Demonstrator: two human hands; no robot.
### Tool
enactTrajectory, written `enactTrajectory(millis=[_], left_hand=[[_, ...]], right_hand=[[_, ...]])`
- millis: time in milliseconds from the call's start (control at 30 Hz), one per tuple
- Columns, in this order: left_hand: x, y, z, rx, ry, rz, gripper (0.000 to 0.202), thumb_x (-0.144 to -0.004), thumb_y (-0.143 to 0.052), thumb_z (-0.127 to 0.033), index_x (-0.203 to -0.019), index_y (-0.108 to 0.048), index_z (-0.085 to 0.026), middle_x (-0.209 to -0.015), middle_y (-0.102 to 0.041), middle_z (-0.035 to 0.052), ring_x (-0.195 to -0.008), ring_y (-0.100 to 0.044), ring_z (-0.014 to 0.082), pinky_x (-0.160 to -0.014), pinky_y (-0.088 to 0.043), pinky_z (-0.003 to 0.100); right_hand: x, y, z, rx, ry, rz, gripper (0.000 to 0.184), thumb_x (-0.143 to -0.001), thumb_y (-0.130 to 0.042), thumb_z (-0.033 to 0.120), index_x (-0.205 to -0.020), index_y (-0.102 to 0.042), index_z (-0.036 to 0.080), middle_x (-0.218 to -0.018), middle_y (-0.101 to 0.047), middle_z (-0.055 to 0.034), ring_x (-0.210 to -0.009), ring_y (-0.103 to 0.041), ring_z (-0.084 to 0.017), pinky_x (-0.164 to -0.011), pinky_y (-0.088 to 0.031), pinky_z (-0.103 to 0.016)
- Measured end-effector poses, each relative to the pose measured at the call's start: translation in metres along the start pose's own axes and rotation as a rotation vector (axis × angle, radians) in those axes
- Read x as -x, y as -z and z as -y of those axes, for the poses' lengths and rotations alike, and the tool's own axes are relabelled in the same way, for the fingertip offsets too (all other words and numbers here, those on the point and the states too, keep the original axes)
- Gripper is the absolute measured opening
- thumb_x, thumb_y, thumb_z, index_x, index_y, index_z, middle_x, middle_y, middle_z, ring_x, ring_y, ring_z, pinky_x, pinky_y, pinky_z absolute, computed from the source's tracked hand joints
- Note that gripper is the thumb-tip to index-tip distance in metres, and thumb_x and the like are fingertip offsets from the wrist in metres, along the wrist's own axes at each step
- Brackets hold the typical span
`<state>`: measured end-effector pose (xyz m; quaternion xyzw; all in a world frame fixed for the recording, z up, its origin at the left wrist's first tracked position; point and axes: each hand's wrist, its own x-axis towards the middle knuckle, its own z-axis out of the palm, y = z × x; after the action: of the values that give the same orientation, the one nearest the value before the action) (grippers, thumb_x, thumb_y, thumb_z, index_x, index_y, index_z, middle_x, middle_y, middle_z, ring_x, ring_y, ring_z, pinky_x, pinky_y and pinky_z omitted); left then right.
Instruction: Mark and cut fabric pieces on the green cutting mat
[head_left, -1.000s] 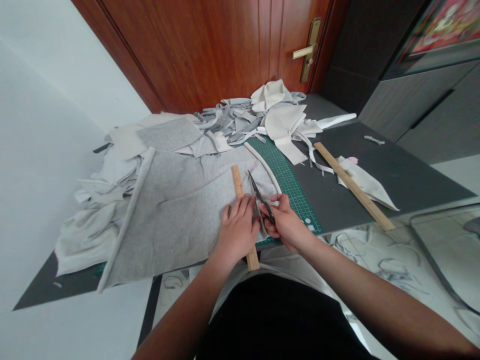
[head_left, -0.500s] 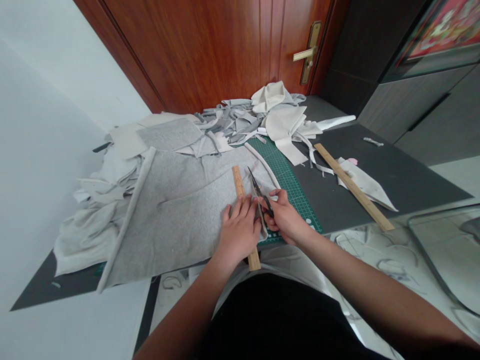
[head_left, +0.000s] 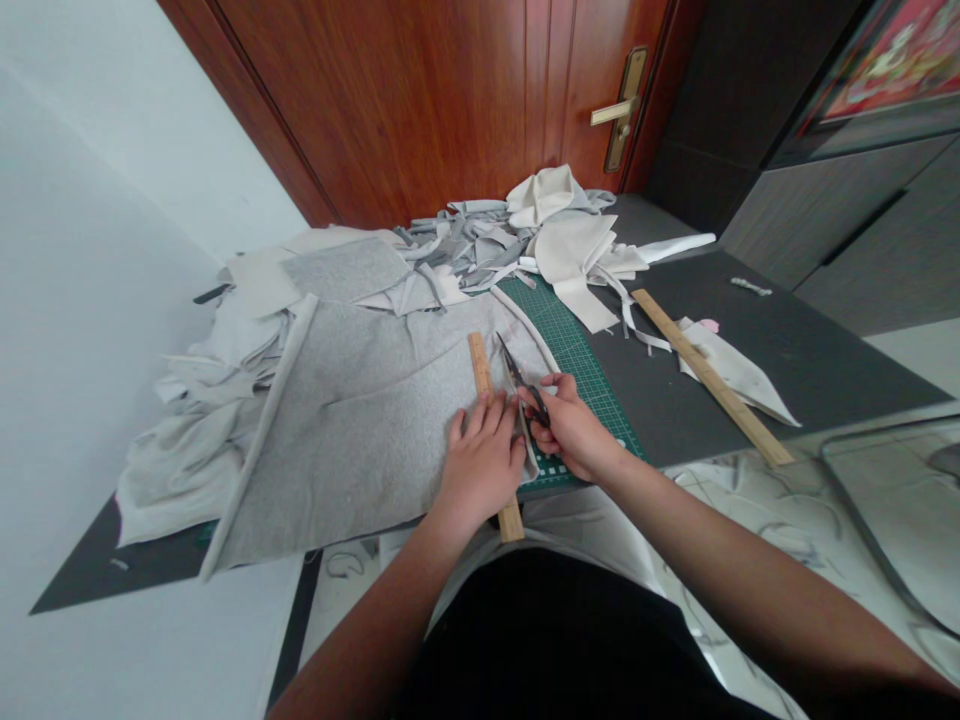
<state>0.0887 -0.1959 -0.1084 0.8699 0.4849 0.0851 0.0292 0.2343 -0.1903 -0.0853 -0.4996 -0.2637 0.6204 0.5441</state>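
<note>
Left hand (head_left: 484,460), grip spread flat (holding nothing), pins the ruler (head_left: 478,362) to the grey cloth (head_left: 360,420) as an edge for the scissors (head_left: 517,378) clasped in the right hand (head_left: 574,430).

flat wooden rulers (head_left: 478,365) (head_left: 712,375): 2 | black-handled steel scissors (head_left: 516,375): 1 | green gridded cutting mat (head_left: 585,365): 1 | large grey felt sheet (head_left: 360,420): 1 | bare hands (head_left: 484,465) (head_left: 574,428): 2

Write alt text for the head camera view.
The right hand holds black scissors against grey fabric, beside a wooden ruler pressed flat by the left hand. Fabric scraps and a second ruler lie on the dark table.
</note>
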Motion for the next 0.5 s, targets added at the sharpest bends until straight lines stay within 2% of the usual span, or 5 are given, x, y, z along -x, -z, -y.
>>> enactTrajectory(millis=[267, 500], left_hand=[[0.0, -0.0004, 0.0004, 0.026, -0.001, -0.009, 0.053, -0.104, -0.04, -0.033, -0.154, -0.042, -0.019, -0.163, -0.042, 0.009, -0.155, -0.029, 0.0293, -0.124, -0.022, 0.057], [0.0006, -0.0007, 0.0006, 0.018, -0.006, -0.014, 0.052, -0.104, -0.038, -0.032, -0.154, -0.041, -0.018, -0.163, -0.043, 0.0093, -0.154, -0.03, 0.0295, -0.124, -0.023, 0.057]], right_hand=[[-0.0077, -0.005, -0.0044, -0.028, 0.051, 0.023, 0.067, -0.068, -0.08, 0.052, -0.105, -0.027, 0.031, -0.061, -0.048, 0.0153, -0.036, -0.033, -0.005, -0.033, -0.019, -0.013], [-0.0066, -0.0039, -0.0056, -0.039, 0.063, 0.063, 0.068, -0.067, -0.08, 0.049, -0.102, -0.025, 0.031, -0.061, -0.049, 0.0156, -0.036, -0.032, -0.005, -0.033, -0.02, -0.013]])
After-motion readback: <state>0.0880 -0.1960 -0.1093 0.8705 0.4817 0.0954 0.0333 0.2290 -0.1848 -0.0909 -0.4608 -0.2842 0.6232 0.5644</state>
